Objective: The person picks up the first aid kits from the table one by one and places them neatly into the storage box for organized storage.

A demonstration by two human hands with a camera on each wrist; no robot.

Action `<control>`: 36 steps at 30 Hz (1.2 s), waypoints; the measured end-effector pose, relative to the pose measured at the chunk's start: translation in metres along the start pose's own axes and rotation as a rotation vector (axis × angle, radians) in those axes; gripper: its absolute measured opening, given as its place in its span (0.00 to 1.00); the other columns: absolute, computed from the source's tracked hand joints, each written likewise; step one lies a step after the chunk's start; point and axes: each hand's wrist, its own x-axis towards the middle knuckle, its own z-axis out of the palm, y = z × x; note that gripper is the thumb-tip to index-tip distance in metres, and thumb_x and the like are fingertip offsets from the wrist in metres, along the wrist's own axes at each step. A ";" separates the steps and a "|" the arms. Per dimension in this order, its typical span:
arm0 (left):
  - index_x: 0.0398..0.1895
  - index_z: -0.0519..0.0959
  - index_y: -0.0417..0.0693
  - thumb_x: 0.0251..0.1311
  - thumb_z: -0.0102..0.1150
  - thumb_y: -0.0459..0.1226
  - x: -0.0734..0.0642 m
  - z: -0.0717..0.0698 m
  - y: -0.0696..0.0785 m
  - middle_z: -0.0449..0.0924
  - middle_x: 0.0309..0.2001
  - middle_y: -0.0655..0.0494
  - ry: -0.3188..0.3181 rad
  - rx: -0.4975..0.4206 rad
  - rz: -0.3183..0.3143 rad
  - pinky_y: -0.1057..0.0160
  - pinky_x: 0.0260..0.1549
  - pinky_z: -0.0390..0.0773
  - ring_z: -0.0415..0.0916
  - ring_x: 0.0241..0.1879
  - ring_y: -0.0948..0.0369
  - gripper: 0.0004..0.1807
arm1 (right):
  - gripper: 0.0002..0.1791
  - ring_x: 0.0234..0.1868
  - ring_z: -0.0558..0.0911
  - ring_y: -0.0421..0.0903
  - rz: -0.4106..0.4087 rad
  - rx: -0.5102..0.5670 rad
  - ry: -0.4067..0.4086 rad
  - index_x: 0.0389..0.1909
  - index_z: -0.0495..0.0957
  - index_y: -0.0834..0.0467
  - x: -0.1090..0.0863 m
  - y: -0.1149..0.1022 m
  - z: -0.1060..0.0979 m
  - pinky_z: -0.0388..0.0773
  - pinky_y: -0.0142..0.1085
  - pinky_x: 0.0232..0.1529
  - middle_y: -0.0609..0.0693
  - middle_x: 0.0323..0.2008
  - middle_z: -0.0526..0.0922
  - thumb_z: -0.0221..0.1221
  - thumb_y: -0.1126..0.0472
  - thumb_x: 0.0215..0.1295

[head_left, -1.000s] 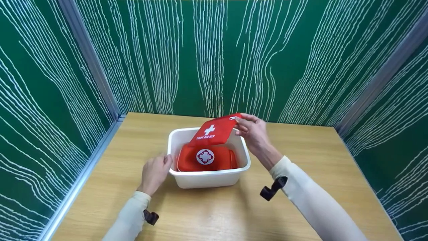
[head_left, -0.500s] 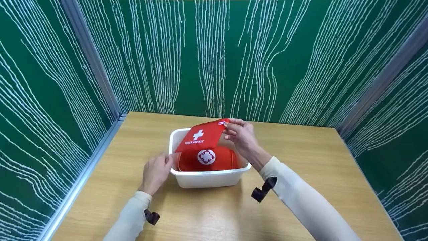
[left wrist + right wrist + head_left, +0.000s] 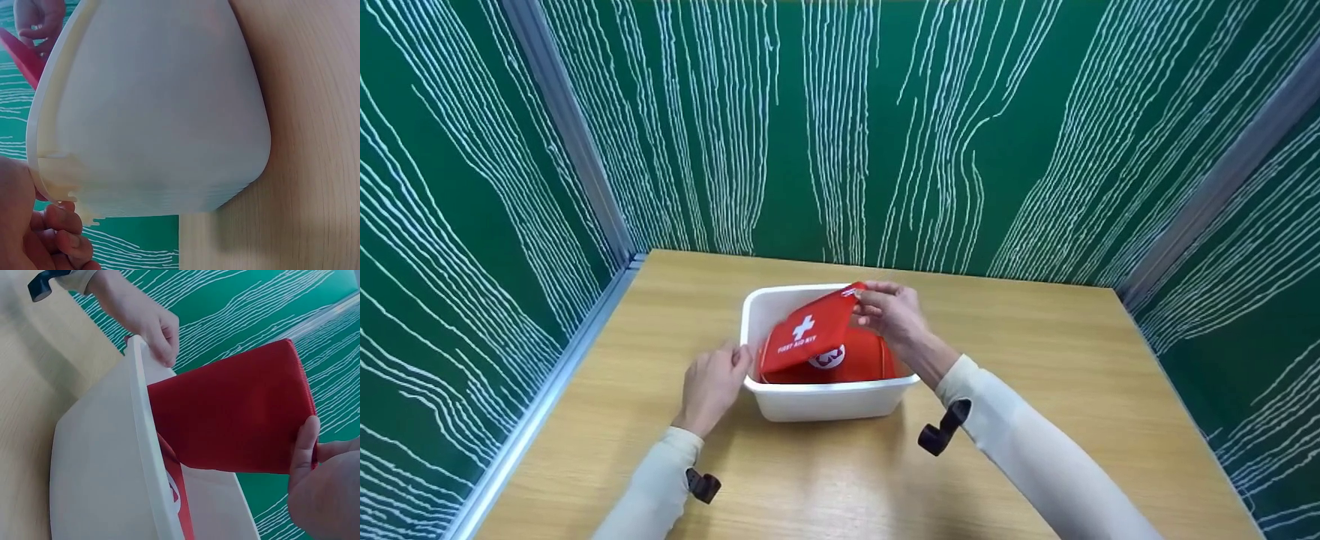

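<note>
A flat red first aid pouch (image 3: 812,330) with a white cross slants down into a white plastic tub (image 3: 829,403). My right hand (image 3: 894,311) pinches its upper right corner near the zipper pull. Below the pouch, inside the tub, lies a red first aid case (image 3: 862,360) whose round white emblem is partly covered. My left hand (image 3: 714,384) grips the tub's left rim; in the left wrist view its curled fingers (image 3: 64,225) show at the rim. The right wrist view shows the pouch's plain back (image 3: 230,416), with the thumb pressed on its edge.
The tub stands on a wooden table (image 3: 1020,360). Green panels with white wavy lines (image 3: 840,135) rise behind and on both sides, joined by metal posts (image 3: 566,127). A dark strap mount (image 3: 945,427) sits on each wrist.
My right hand has moved left and down, lowering the pouch into the tub over the case. The left hand has stayed at the rim.
</note>
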 end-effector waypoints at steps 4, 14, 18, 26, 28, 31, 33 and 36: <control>0.21 0.69 0.51 0.69 0.48 0.46 0.000 0.002 0.000 0.64 0.17 0.57 0.001 -0.012 -0.004 0.63 0.23 0.63 0.64 0.20 0.59 0.17 | 0.16 0.24 0.79 0.42 -0.015 -0.131 0.016 0.54 0.72 0.66 0.004 -0.001 -0.001 0.78 0.29 0.26 0.54 0.31 0.81 0.57 0.67 0.67; 0.20 0.69 0.49 0.69 0.48 0.45 0.000 0.003 0.002 0.64 0.16 0.58 0.015 -0.019 -0.004 0.63 0.21 0.61 0.64 0.19 0.59 0.18 | 0.21 0.58 0.74 0.52 -0.248 -0.557 0.111 0.62 0.72 0.60 0.001 -0.011 -0.017 0.76 0.43 0.53 0.59 0.60 0.75 0.54 0.58 0.71; 0.20 0.69 0.49 0.69 0.48 0.45 0.000 0.005 0.001 0.64 0.16 0.57 0.024 -0.023 -0.004 0.63 0.21 0.62 0.64 0.19 0.59 0.18 | 0.20 0.57 0.74 0.51 -0.252 -0.572 0.122 0.61 0.74 0.59 -0.001 -0.013 -0.029 0.77 0.40 0.50 0.58 0.59 0.76 0.53 0.58 0.72; 0.21 0.69 0.50 0.69 0.48 0.46 0.002 0.006 0.000 0.65 0.16 0.57 0.020 -0.019 -0.009 0.63 0.22 0.63 0.65 0.20 0.59 0.17 | 0.20 0.56 0.74 0.51 -0.241 -0.605 0.151 0.60 0.74 0.60 -0.002 -0.014 -0.066 0.77 0.37 0.48 0.58 0.58 0.76 0.51 0.58 0.72; 0.22 0.70 0.49 0.69 0.48 0.46 0.002 0.005 0.000 0.66 0.17 0.57 0.004 -0.019 -0.016 0.63 0.22 0.63 0.66 0.20 0.59 0.17 | 0.20 0.56 0.74 0.51 -0.241 -0.616 0.150 0.61 0.73 0.61 -0.003 -0.015 -0.077 0.75 0.36 0.48 0.58 0.59 0.76 0.51 0.57 0.73; 0.25 0.72 0.49 0.68 0.49 0.46 0.005 0.002 -0.001 0.69 0.18 0.57 -0.017 -0.016 -0.030 0.63 0.22 0.64 0.67 0.21 0.59 0.15 | 0.22 0.56 0.73 0.49 -0.250 -0.646 0.148 0.62 0.72 0.62 -0.006 -0.018 -0.095 0.74 0.35 0.47 0.59 0.59 0.75 0.51 0.55 0.73; 0.27 0.74 0.48 0.68 0.49 0.46 0.007 0.001 -0.002 0.71 0.19 0.56 -0.020 -0.012 -0.035 0.63 0.23 0.66 0.69 0.22 0.59 0.15 | 0.23 0.55 0.73 0.47 -0.257 -0.667 0.148 0.62 0.71 0.63 -0.008 -0.020 -0.108 0.74 0.34 0.48 0.59 0.59 0.75 0.51 0.54 0.73; 0.30 0.76 0.47 0.67 0.50 0.47 0.010 -0.001 -0.004 0.74 0.24 0.55 -0.009 0.002 -0.039 0.60 0.27 0.70 0.72 0.26 0.57 0.14 | 0.23 0.53 0.75 0.43 -0.286 -0.676 0.166 0.61 0.72 0.65 -0.012 -0.023 -0.127 0.74 0.31 0.46 0.59 0.57 0.77 0.51 0.54 0.73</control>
